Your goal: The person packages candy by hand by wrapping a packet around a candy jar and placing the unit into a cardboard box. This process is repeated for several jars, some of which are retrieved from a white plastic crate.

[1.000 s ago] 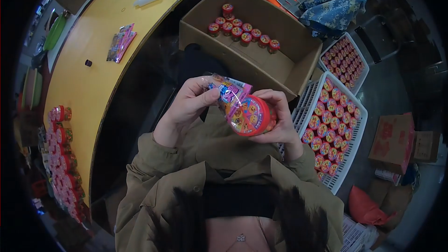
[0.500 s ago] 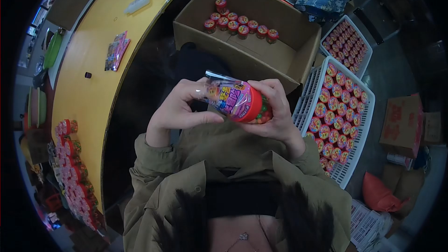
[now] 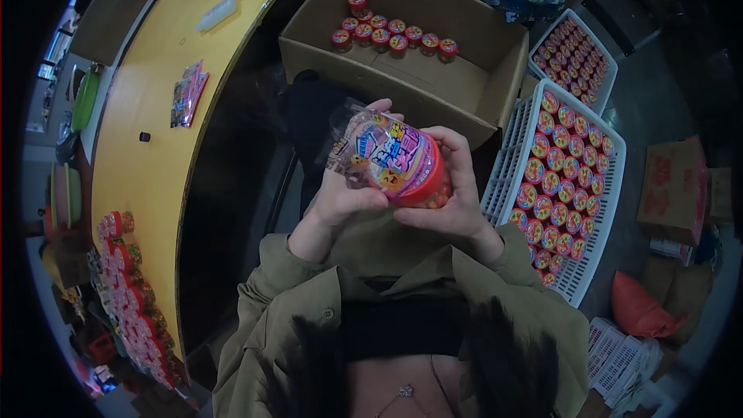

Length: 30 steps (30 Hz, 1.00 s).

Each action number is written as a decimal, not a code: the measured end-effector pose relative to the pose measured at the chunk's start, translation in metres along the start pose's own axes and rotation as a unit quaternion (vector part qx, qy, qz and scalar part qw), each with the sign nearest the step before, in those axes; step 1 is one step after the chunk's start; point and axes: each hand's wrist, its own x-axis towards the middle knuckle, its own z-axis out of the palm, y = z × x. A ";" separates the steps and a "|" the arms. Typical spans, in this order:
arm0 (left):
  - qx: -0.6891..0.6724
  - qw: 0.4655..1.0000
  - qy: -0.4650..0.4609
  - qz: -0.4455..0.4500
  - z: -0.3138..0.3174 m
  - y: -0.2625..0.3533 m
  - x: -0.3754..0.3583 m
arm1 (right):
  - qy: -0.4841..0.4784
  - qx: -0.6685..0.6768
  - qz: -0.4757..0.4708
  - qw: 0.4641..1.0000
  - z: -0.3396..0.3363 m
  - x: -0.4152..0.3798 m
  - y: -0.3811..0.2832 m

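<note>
My right hand (image 3: 464, 205) clasps the jar (image 3: 435, 184), near side of the box (image 3: 457, 118); my left hand (image 3: 340, 197) curls round its wrapper (image 3: 385, 153); I seem mid-sleeving, which calls for steady pressing

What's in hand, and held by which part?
A red-lidded jar: right hand around its body, left hand cupping the printed plastic sleeve over its lid.

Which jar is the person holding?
The jar in the right hand, partly under printed film; those in the carton, crates and on the table are unheld.
</note>
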 end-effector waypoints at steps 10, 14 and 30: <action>0.057 0.994 -0.090 0.020 -0.008 0.001 0.001 | -0.020 0.102 0.126 0.987 0.005 -0.010 -0.004; 0.034 0.990 -0.134 0.015 -0.010 0.000 0.001 | -0.017 0.230 0.184 0.956 0.009 -0.005 -0.014; 0.013 0.998 0.014 -0.057 0.002 -0.005 -0.007 | 0.028 0.291 0.277 0.915 0.006 -0.016 -0.003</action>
